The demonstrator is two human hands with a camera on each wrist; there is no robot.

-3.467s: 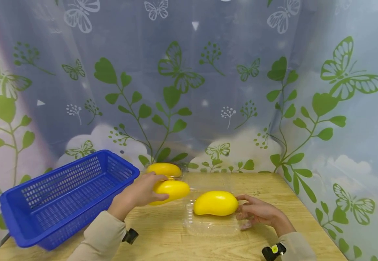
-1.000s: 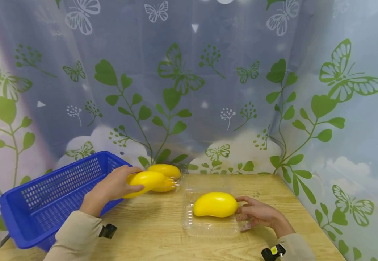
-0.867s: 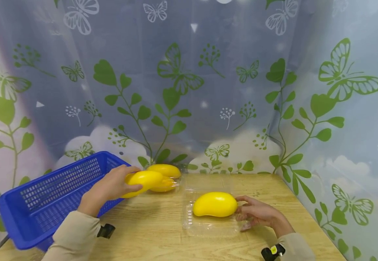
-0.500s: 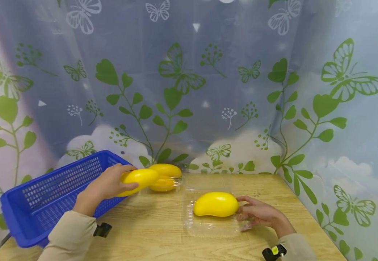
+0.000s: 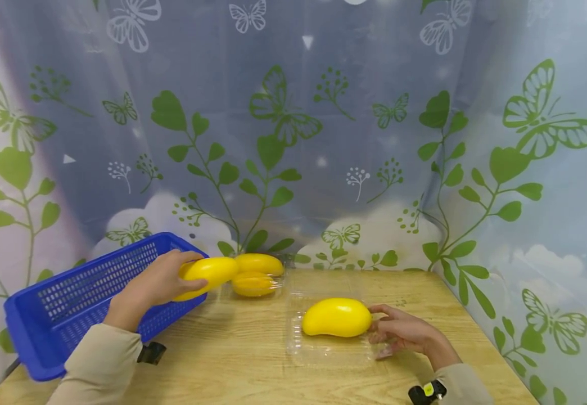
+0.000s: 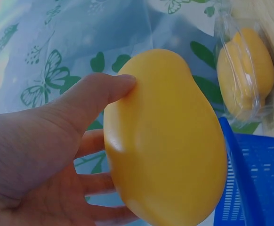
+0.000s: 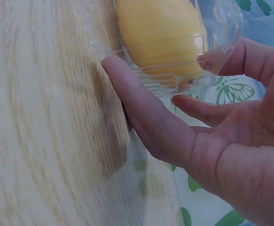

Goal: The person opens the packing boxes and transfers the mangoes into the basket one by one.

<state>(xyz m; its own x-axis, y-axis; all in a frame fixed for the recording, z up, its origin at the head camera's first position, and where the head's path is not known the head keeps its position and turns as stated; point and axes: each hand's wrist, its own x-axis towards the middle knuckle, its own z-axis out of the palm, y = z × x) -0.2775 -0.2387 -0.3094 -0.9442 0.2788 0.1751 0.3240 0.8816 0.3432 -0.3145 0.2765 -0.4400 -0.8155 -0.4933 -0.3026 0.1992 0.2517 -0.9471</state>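
Note:
My left hand (image 5: pixel 159 278) holds a smooth yellow mango (image 5: pixel 211 272) in the air by the basket's right end. In the left wrist view the thumb lies on the mango's (image 6: pixel 167 136) near face, with the other fingers behind it. Another mango (image 5: pixel 336 317) lies in an open clear plastic clamshell box (image 5: pixel 319 355) on the table. My right hand (image 5: pixel 407 332) grips the right end of that box, fingers and thumb spread around its wall. In the right wrist view its fingertips are close to the mango (image 7: pixel 160 37), seen partly through the clear plastic.
A blue slotted basket (image 5: pixel 30 343) stands at the left, its visible floor bare. Behind the left hand, a second clear box (image 5: pixel 276 285) bears two yellow mangoes (image 5: pixel 259 264). A patterned curtain (image 5: pixel 293 185) hangs along the back of the wooden table (image 5: pixel 253 365).
My left hand has carried its mango leftward from beside the open box to the basket's right end. The right hand, the open box and its mango have stayed put.

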